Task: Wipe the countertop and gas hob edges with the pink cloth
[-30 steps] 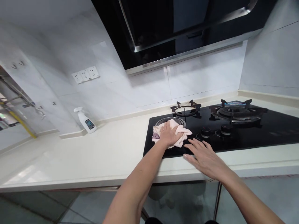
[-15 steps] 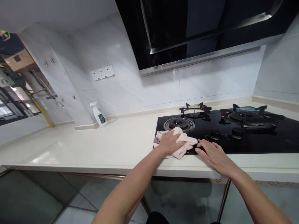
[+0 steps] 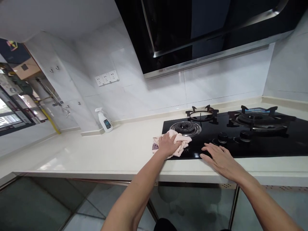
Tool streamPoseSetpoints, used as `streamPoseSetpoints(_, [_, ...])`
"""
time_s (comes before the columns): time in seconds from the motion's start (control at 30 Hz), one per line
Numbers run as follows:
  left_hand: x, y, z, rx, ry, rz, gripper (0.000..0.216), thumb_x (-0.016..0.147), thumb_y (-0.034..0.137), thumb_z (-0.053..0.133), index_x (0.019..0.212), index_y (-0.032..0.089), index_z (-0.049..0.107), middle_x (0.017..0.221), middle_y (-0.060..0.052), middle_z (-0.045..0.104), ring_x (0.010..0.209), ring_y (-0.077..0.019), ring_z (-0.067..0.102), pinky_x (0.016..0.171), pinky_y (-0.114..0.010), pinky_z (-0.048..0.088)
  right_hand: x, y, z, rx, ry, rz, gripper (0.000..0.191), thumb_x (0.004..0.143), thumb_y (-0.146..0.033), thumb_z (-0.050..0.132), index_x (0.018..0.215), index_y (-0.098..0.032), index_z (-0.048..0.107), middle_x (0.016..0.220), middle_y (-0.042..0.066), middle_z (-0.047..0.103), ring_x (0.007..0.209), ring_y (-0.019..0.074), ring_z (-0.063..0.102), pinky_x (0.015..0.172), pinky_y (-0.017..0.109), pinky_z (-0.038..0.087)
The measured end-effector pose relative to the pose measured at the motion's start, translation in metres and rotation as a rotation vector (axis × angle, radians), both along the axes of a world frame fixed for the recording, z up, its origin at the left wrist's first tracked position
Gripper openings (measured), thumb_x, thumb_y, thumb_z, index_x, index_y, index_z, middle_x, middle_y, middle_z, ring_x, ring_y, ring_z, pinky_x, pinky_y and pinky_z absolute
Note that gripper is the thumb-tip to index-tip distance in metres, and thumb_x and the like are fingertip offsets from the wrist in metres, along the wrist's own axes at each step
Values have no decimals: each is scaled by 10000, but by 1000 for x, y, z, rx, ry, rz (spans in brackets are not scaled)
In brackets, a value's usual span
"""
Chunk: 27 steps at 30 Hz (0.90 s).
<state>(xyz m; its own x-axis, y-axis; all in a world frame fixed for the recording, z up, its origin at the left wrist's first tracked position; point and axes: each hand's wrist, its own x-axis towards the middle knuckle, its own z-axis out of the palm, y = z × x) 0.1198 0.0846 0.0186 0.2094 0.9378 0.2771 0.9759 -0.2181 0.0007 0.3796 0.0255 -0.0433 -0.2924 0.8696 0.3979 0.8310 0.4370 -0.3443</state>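
My left hand (image 3: 167, 144) presses down on a crumpled pale pink cloth (image 3: 181, 142) at the front left corner of the black glass gas hob (image 3: 264, 144), its fingers closed over the cloth. My right hand (image 3: 220, 157) lies flat with fingers spread on the hob's front edge, just below the two black knobs (image 3: 232, 137). The bare left burner (image 3: 185, 127) sits right behind the cloth.
A loose pan support (image 3: 202, 113) lies behind the left burner, and the right burner (image 3: 260, 117) keeps its grate. A white spray bottle (image 3: 104, 120) stands at the back of the cream countertop (image 3: 108, 154). A black range hood (image 3: 204, 29) hangs overhead.
My left hand has slid the cloth leftward along the hob's front, from beside my right hand to the hob's left corner. My right hand has stayed flat on the front edge.
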Motion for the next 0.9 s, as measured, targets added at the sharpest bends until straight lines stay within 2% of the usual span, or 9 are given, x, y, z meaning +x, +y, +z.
streamPoseSetpoints(0.13, [0, -19, -4, 40, 16, -68, 568, 980, 615, 414, 1496, 381, 462, 1534, -61, 448, 1424, -313, 376, 1158, -521, 309, 1, 1, -1, 2, -7, 5, 612, 993, -697, 275, 1264, -260, 606, 1501, 100, 516, 1454, 278, 372, 1179, 575, 262])
streamPoseSetpoints(0.33, [-22, -35, -7, 49, 48, -170, 530, 991, 601, 401, 1449, 357, 514, 1508, -57, 482, 1398, -286, 403, 1133, -488, 339, 1, 0, -2, 36, -19, -1, 612, 988, -677, 266, 1269, -254, 608, 1485, 113, 530, 1440, 289, 394, 1174, 576, 276])
streamPoseSetpoints(0.63, [-50, -32, 2, -55, -80, -67, 584, 987, 669, 326, 1479, 393, 475, 1519, -15, 472, 1393, -279, 420, 1153, -465, 349, 3, 0, -1, -15, -27, 0, 647, 974, -727, 275, 1297, -273, 604, 1518, 90, 502, 1466, 291, 358, 1192, 578, 265])
streamPoseSetpoints(0.9, [-52, -24, 8, -39, -13, -67, 473, 1028, 539, 317, 1424, 400, 536, 1490, 33, 528, 1397, -265, 418, 1165, -451, 353, 4, 0, -4, 10, -43, 0, 626, 975, -717, 300, 1300, -276, 603, 1527, 83, 491, 1469, 290, 352, 1192, 586, 274])
